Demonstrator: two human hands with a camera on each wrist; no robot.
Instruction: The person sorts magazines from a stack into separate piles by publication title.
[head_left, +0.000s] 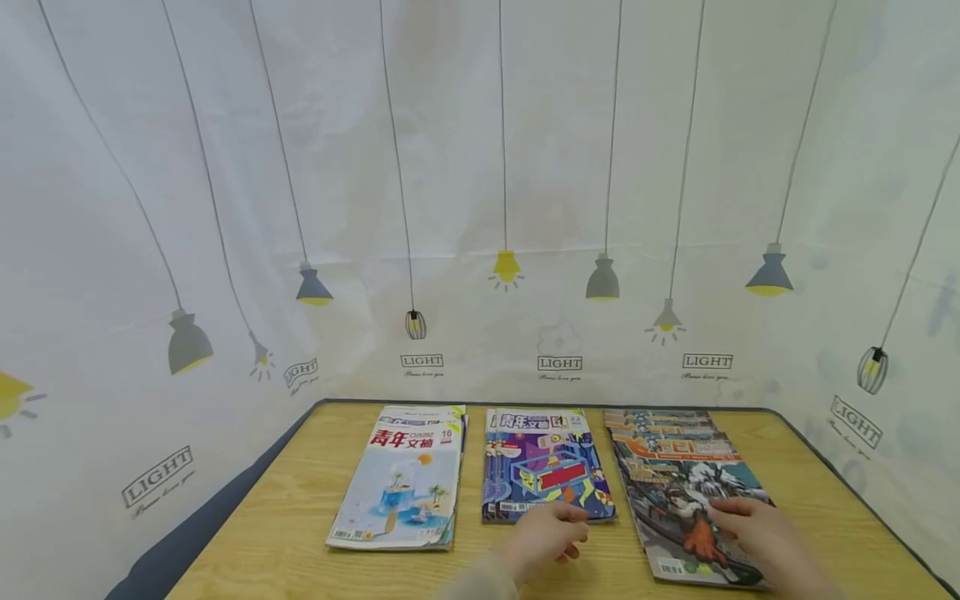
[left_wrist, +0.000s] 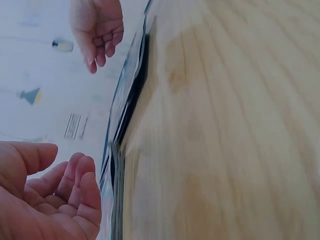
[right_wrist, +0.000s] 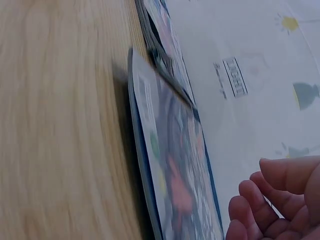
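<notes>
In the centre of a wooden table (head_left: pixel 285 517) lies the middle pile of magazines (head_left: pixel 551 467), its bright purple-blue cover facing up. To the left of that pile sits a second pile (head_left: pixel 397 500), topped by a pale seaside cover; to its right sits a third pile (head_left: pixel 690 487), with a dark fantasy cover. The heaps appear kept apart so that each can be handled alone, and the right-hand one is staggered, its upper edges stepping away, perhaps so the titles beneath can be read. Behind the middle pile rises a pale wall sheet (head_left: pixel 457 167) printed with hanging lamps. The person's left hand (head_left: pixel 543 537) is at the near edge of the middle pile, fingers loosely bent, thumb well apart from them, palm holding nothing; whether it brushes the paper cannot be told. The right hand (head_left: pixel 757 533), to the right of the middle pile, hovers over the dark cover, equally slack, a gap between thumb and curved fingers, gripping nothing.
</notes>
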